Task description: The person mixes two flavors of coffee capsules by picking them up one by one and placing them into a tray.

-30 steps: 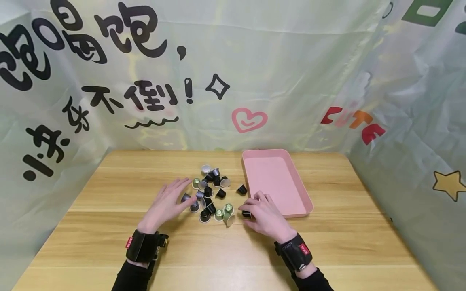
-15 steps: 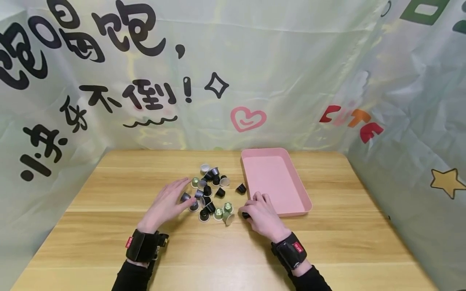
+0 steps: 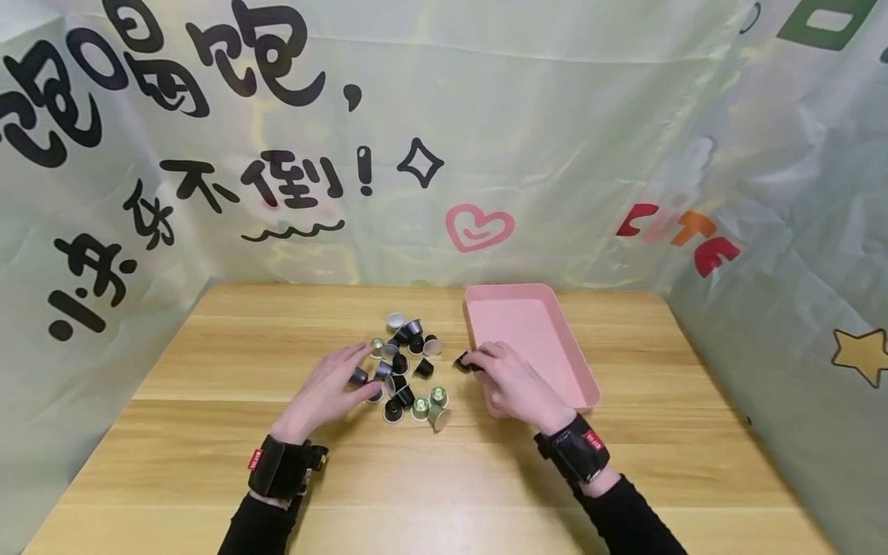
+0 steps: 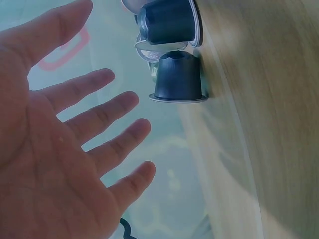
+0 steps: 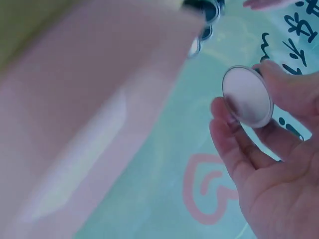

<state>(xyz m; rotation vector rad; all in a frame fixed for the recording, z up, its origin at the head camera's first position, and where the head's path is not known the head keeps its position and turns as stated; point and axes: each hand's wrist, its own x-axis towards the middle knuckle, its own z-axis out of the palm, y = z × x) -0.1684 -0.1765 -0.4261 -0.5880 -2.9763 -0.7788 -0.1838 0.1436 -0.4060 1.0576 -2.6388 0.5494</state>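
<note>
My right hand [image 3: 513,383] is over the left edge of the pink tray [image 3: 569,347]. Its thumb and fingers pinch a coffee capsule [image 5: 246,95], whose pale round lid faces the right wrist camera. Close to those fingertips, a black capsule [image 3: 461,361] lies on the table beside the tray. Fingers spread, my left hand [image 3: 322,397] stays at the left side of a loose group of capsules, among them black [image 3: 424,368], green [image 3: 420,408] and purple-grey ones. In the left wrist view a dark capsule [image 4: 178,77] stands rim down, apart from the fingers.
The wooden table [image 3: 208,432] ends at the back against a printed fabric sheet [image 3: 388,254], which also hangs along both sides. The tray's raised rim stands just right of the capsules; no capsule shows on its visible floor.
My right hand has moved away from me along the tray's left side, carrying the capsule from near the tray's front-left corner. The left hand has hardly moved.
</note>
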